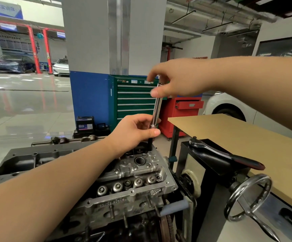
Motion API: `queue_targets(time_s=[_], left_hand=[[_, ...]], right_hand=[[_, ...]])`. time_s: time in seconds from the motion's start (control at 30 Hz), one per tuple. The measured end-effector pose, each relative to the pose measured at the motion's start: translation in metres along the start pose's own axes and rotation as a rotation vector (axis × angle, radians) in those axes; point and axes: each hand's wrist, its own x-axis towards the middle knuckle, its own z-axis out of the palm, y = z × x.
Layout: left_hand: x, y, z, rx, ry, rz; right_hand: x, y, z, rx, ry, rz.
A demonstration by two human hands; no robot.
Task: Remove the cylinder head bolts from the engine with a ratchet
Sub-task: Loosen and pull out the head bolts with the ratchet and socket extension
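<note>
Fingers of both hands pinch the chrome extension bar (156, 106) — right hand (176, 81) at its top, left hand (134, 131) at the dark lower shank — bar near-vertical over the cylinder head (134, 172) far end, ratchet (220, 154) idle on the stand at right.

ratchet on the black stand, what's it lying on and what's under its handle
The ratchet lies on top of the black stand, head on the top edge. Its red-and-black handle juts past the stand over the brown table. The stand's top beneath the ratchet is covered.
</note>
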Motion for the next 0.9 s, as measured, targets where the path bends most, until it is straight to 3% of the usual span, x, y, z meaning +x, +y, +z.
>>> queue_targets(time_s=[0.1,0.2,0.27,0.43,0.5,0.6,0.67,0.8,0.9], left_hand=[[0.001,-0.001,-0.006,0.028,-0.021,-0.017],[-0.003,0.0,-0.004,-0.115,-0.12,-0.04],[-0.003,0.001,-0.001,-0.049,-0.099,-0.025],[0.001,0.0,-0.003,0.091,0.021,-0.006],[0.0,-0.001,-0.004,0.055,-0.009,-0.025],[-0.002,-0.001,-0.001,-0.094,-0.067,-0.032],[-0.002,0.001,0.001,-0.059,-0.037,-0.011],[0.001,0.002,0.0,0.063,0.016,-0.014],[0.0,0.0,-0.002,0.003,-0.025,-0.016]], right_hand=[[-0.002,0.004,-0.004,0.035,-0.017,-0.078],[0.004,0.005,0.0,-0.084,0.021,0.056],[0.007,0.005,0.003,-0.169,0.054,0.131],[-0.002,0.004,-0.002,0.039,0.001,-0.072],[-0.002,0.004,-0.003,-0.002,0.032,-0.093],[0.003,0.004,0.004,-0.176,0.083,0.047],[0.005,0.003,0.007,-0.22,0.111,0.141],[0.003,0.004,-0.001,0.0,0.043,-0.014],[-0.001,0.004,-0.008,0.095,-0.019,-0.113]])
